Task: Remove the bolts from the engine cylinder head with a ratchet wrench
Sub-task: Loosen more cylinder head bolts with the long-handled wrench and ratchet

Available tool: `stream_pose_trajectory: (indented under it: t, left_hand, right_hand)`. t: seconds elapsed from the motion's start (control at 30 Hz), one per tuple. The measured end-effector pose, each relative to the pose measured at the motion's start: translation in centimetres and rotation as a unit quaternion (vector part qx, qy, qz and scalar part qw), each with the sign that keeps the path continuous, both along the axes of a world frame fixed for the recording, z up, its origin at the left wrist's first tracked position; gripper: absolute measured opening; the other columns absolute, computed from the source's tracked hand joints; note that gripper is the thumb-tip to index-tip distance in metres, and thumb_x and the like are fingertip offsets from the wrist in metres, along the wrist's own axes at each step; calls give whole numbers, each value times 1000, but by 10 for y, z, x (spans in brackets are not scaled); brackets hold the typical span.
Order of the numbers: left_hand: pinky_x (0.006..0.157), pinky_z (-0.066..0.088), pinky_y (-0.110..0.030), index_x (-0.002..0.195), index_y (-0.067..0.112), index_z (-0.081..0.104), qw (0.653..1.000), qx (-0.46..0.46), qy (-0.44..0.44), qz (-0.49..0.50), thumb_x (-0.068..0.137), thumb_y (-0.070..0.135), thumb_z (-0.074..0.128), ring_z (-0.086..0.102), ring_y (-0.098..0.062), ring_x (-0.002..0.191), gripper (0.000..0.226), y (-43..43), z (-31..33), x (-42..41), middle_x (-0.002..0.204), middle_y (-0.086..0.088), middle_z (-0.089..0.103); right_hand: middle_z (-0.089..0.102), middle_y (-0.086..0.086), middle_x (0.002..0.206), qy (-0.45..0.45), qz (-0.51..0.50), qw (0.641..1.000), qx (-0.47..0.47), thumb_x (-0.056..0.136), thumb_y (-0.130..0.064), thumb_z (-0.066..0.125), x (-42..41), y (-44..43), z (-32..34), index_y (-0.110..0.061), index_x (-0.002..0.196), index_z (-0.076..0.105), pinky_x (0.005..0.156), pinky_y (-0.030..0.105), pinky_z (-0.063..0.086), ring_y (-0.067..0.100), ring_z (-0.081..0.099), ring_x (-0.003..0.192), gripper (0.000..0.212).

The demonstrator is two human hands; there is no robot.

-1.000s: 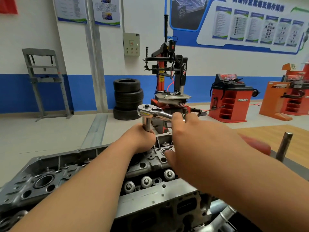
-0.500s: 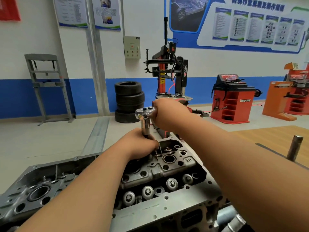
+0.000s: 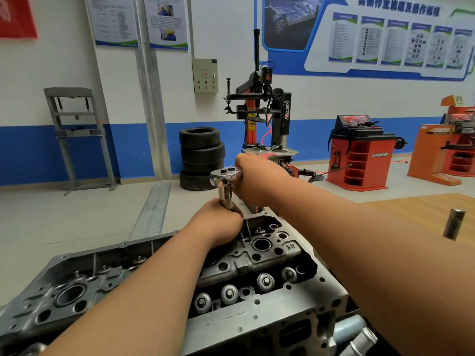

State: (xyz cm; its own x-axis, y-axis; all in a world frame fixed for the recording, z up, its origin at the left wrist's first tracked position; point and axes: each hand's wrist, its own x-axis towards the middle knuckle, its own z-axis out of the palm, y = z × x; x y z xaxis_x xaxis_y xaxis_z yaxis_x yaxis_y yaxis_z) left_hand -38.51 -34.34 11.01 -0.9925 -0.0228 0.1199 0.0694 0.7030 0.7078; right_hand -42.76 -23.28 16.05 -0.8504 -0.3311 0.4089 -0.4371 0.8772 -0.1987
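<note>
Ratchet wrench (image 3: 223, 176) stood over the cylinder head's (image 3: 288, 249) far end, socket (image 3: 225, 192) upright on a hidden bolt, left hand (image 3: 221, 219) curled round its base, right hand (image 3: 257, 178) clenched on the handle just right

Auto workshop: tyre changer (image 3: 259, 119), stacked tyres (image 3: 201, 158)

Ratchet wrench (image 3: 223, 176) above cylinder head (image 3: 257, 317), tyre stack (image 3: 200, 155) behind, tyre changer (image 3: 280, 116) right of stack

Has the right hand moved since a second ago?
Yes. The right hand swung the ratchet wrench away from the person, from above the cylinder head to beyond its far end.
</note>
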Motion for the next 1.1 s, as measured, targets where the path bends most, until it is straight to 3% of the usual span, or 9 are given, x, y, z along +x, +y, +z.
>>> stream_pose_trajectory:
  t: [0.1, 0.2, 0.4, 0.47, 0.53, 0.63, 0.73, 0.83, 1.1]
  left_hand:
    - [83, 52, -33, 87, 17, 72, 1000, -19, 3, -5, 79, 9, 43, 61, -21, 92, 31, 2, 2, 1, 98, -4, 68]
    - [85, 51, -36, 97, 10, 71, 1000, -19, 2, 3, 79, 9, 41, 61, -24, 95, 34, 4, 3, 5, 102, -10, 68]
    - [54, 39, -27, 67, 19, 55, 1000, -4, 5, 4, 88, 12, 43, 51, -15, 66, 25, 6, 3, 11, 71, 0, 57]
    - [63, 47, -30, 65, 24, 42, 999, 25, 19, 13, 92, 8, 45, 50, -17, 68, 31, 6, 1, 12, 67, 3, 48]
    - [61, 44, -27, 66, 22, 44, 999, 29, 26, 27, 91, 8, 46, 48, -16, 63, 29, 5, 1, 12, 67, 2, 49]
    - [66, 48, -31, 87, 13, 67, 1000, -10, 4, 6, 86, 15, 45, 59, -20, 76, 22, 5, 1, 9, 87, -8, 66]
    - [83, 51, -36, 97, 13, 70, 1000, -3, 2, 3, 83, 14, 40, 61, -22, 88, 33, 3, 4, 10, 99, -9, 68]
    - [87, 50, -39, 95, 10, 71, 1000, 0, 3, -11, 82, 13, 45, 62, -25, 95, 29, 2, 3, 8, 100, -10, 69]
    - [67, 43, -20, 70, 26, 59, 999, 41, 0, -22, 81, 23, 60, 55, -5, 73, 12, -12, 6, 5, 73, 13, 59]
  right_hand:
    - [49, 3, 114, 23, -91, 995, 36, 86, -29, 57, 29, 13, -5, -16, 115, 42, 66, 36, 46, 24, 57, 94, 36]
    - [47, 7, 108, 77, -145, 978, 126, 86, -35, 58, 70, 25, -7, -15, 116, 39, 55, 33, 37, 26, 49, 78, 41]
    - [45, 8, 112, 83, -69, 981, 163, 89, -35, 53, 158, 20, -10, -9, 134, 31, 46, 25, 28, 22, 50, 78, 56]
    - [48, 2, 101, 43, -42, 987, 147, 90, -37, 53, 172, 19, -2, -13, 120, 42, 52, 26, 34, 19, 50, 75, 40]
    - [44, -4, 78, 14, -50, 988, 147, 89, -38, 53, 175, 23, 11, -24, 82, 43, 49, 26, 33, 13, 45, 63, 19]
    - [43, -5, 70, 12, -105, 980, 167, 89, -40, 51, 156, 31, 18, -25, 68, 31, 44, 26, 28, 11, 43, 58, 33]
    - [54, -5, 88, 30, -144, 980, 131, 87, -34, 54, 98, 40, 6, -20, 86, 43, 51, 29, 34, 17, 49, 66, 18]
    - [43, 4, 129, -22, -47, 999, -3, 87, -23, 59, 31, 36, -7, -20, 126, 40, 74, 34, 45, 23, 52, 93, 43]
    - [47, -7, 93, -73, 115, 990, 45, 86, -10, 62, -19, -21, 12, -20, 133, 43, 69, 22, 34, 12, 48, 83, 52]
